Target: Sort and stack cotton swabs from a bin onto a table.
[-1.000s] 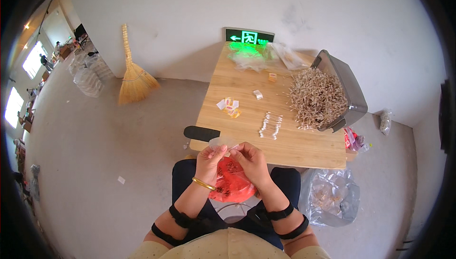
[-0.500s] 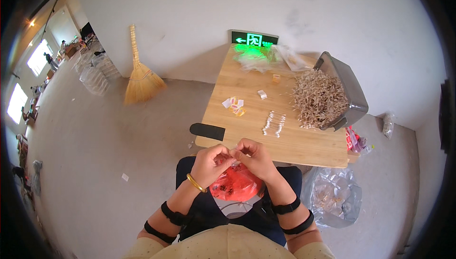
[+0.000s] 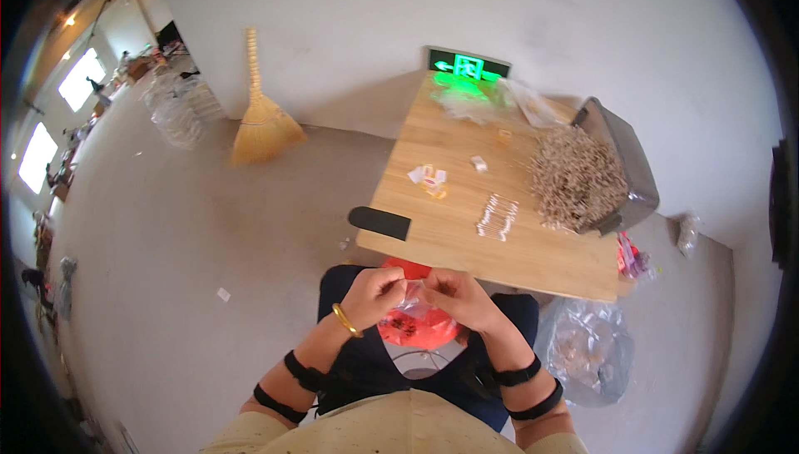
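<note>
Small clear plastic bag (image 3: 414, 294): held over the lap, above a red bowl (image 3: 412, 327), just short of the worktop (image 3: 466, 204) edge. Left hand (image 3: 373, 294) and right hand (image 3: 454, 297) fingers pinched together on its top edge. Judged light, limp and slippery; grip at the mouth, both sides. On the worktop: clear packets (image 3: 497, 217), a black slab (image 3: 379, 223), a pile of pale sticks (image 3: 576, 178)
</note>
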Available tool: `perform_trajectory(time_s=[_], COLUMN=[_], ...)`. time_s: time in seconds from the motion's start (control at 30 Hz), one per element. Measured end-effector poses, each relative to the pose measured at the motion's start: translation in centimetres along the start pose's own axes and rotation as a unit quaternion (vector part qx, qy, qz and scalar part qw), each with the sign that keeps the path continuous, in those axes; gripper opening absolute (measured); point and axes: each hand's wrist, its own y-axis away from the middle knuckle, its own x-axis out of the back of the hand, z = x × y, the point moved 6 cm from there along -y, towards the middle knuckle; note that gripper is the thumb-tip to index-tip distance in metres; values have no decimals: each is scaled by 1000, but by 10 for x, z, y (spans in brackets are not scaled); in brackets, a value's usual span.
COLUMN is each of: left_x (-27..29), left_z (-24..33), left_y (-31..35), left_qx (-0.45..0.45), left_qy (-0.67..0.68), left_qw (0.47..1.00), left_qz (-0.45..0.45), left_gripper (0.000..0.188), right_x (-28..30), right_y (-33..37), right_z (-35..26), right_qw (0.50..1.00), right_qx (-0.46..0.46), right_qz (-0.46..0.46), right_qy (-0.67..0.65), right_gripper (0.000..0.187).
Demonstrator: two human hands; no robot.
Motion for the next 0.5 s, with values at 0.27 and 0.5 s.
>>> perform_trajectory(time_s=[0.27, 0.5], left_x=[-3, 11], left_z=[40, 39], left_y=[9, 23], left_qx=[-199, -6], left_qy=[-58, -160], left_qw=[978, 982], left_qz=[-15, -96], left_gripper=[122, 108], right_x=[-9, -19], right_y=[-4, -28], right_z=[6, 9], right_qw=[992, 999], right_qx=[-13, 0], right_qz=[-77, -45], right_qy=[-101, -20], right_gripper=[8, 6])
